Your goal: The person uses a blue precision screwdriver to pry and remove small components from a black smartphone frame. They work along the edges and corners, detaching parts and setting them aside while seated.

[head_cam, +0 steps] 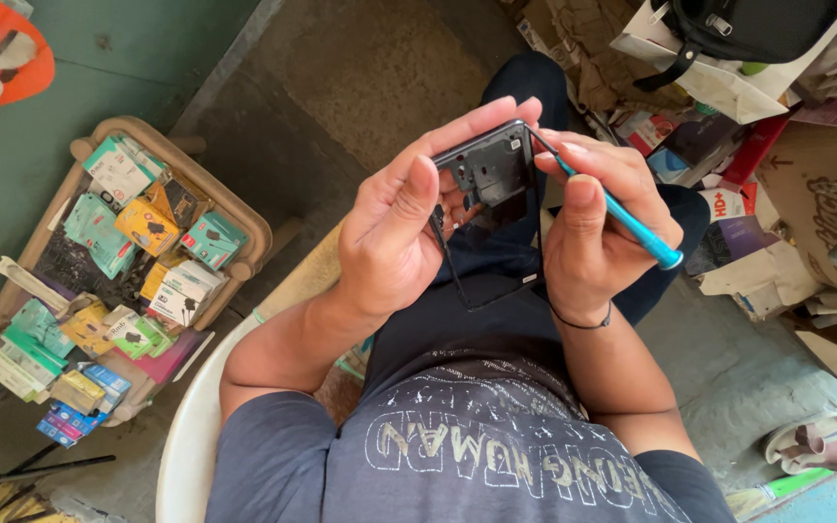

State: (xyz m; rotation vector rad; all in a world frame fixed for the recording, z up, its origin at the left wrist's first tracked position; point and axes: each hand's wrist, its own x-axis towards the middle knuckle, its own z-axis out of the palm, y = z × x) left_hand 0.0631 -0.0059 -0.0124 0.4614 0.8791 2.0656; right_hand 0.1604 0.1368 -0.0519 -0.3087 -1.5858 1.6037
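1. The left hand (pixel 389 228) holds a black phone frame (pixel 489 184) up over the lap, thumb across its near edge and fingers wrapped behind its top; this grip is clenched on the frame.
2. The right hand (pixel 593 232) pinches a slim teal screwdriver (pixel 622 213) like a pen, its tip meeting the frame's upper right corner. This grip is closed on the tool.
3. To do this well, I judge that the frame should stay braced against the left palm so it cannot rock, and the tool should sit square in the screw head with light downward pressure before any turn.
4. Keeping the frame low over the lap seems wise, so that a loose screw lands on the dark trousers (pixel 525 97) and not on the concrete floor (pixel 380 68).
5. Count: one frame, one screwdriver, two hands, one thin black band on the right wrist.
6. Well to the left stands one beige plastic crate (pixel 249 228) heaped with small packaged boxes, too many and too overlapped to count surely.
7. One white chair (pixel 186 436) carries the person; cartons and papers crowd the right side.
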